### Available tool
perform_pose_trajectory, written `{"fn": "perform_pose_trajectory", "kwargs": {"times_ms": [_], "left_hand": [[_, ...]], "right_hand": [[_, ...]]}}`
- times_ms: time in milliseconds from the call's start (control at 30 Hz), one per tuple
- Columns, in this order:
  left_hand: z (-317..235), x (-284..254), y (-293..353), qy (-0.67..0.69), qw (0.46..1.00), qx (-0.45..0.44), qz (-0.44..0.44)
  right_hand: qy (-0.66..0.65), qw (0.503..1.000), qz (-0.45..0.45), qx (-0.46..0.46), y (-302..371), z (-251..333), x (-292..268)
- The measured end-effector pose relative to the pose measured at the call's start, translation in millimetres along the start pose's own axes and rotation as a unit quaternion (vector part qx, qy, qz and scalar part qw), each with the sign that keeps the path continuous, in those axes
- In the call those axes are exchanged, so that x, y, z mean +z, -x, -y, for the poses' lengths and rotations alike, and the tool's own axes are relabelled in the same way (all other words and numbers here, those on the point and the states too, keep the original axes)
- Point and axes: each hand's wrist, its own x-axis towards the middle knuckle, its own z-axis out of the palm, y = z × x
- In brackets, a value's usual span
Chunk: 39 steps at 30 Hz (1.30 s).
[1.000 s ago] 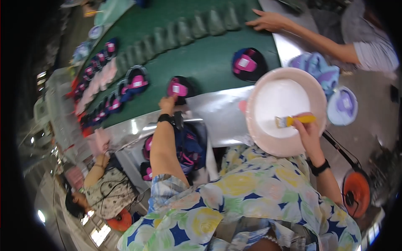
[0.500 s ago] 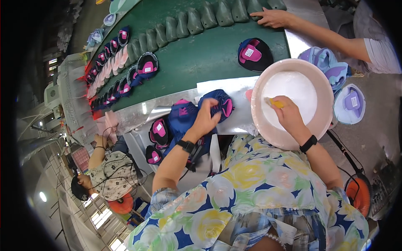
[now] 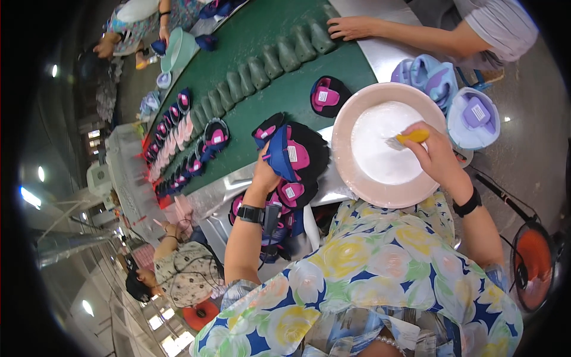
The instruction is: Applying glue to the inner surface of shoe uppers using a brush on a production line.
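Gripping shoe upper [image 3: 289,156] (brush [image 3: 407,138] dipped)

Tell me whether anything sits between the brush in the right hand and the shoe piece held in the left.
Nothing visible does. The brush rests in the pink bowl; the shoe piece is held just left of the bowl's rim.

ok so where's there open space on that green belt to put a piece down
Bare green belt shows between the row of grey-green moulds and the black and pink shoe piece, and left of the blue piece in the left hand. Crowded: the belt's left edge, lined with pink and blue pieces, and the metal ledge, filled by the pink basin where the right hand dips a brush.
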Motion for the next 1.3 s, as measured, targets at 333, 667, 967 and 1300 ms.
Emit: {"fn": "perform_pose_trajectory", "kwargs": {"times_ms": [333, 667, 967, 1300], "left_hand": [[-49, 105, 8, -0.208, 0.955, 0.194, 0.085], [0, 136, 11, 0.096, 0.944, 0.293, -0.119], [-21, 127, 4, -0.258, 0.814, 0.470, -0.222], [-17, 117, 8, 0.300, 0.916, -0.246, 0.099]], "right_hand": [[-0.092, 0.995, -0.030, -0.039, -25, 21, -17], [-0.186, 0.963, -0.142, 0.136, -7, 3, 27], [-0.311, 0.922, -0.042, 0.226, -1, 17, 27], [-0.218, 0.971, -0.098, -0.007, 0, 0, 17]]}}
